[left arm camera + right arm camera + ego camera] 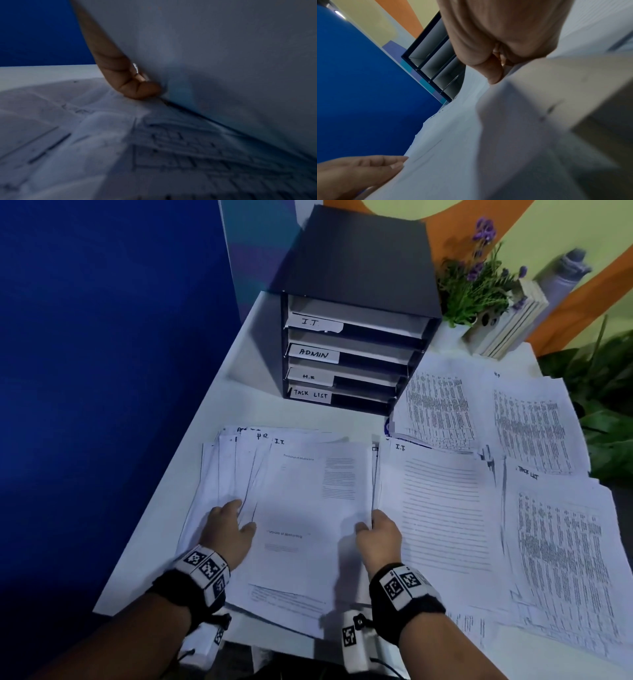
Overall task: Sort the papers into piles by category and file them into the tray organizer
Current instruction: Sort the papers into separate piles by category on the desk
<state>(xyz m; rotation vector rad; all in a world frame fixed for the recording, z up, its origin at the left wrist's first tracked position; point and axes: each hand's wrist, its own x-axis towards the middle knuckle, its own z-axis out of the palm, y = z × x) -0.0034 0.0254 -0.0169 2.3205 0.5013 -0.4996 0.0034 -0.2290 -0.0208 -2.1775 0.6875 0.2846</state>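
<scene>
While both hands work at the unsorted stack (301, 508) in the middle of the white table (239, 405), the head view shows the left hand (227, 530) with its thumb on the top sheet, marked "I.T.", and its fingers under the sheet's left edge; the right hand (378, 534) pinches the right edge of the same sheet; behind the stack stands the dark tray organizer (356, 313), its four slots labelled I.T., ADMIN, H.R. and TASK LIST; to the right lie sorted piles, an "I.T." pile (442, 508) just beside the stack, a "TASK LIST" pile (561, 549) further right, and two more piles (486, 412) behind them; a potted plant (479, 282) stands beside the organizer. In the left wrist view, one finger (120, 75) curls against the underside of a lifted sheet (223, 54), above blurred printed pages. In the right wrist view, the thumb (491, 70) presses on the paper edge; the left hand's fingers (373, 165) hold the far edge; the organizer's slots (433, 62) appear behind.
</scene>
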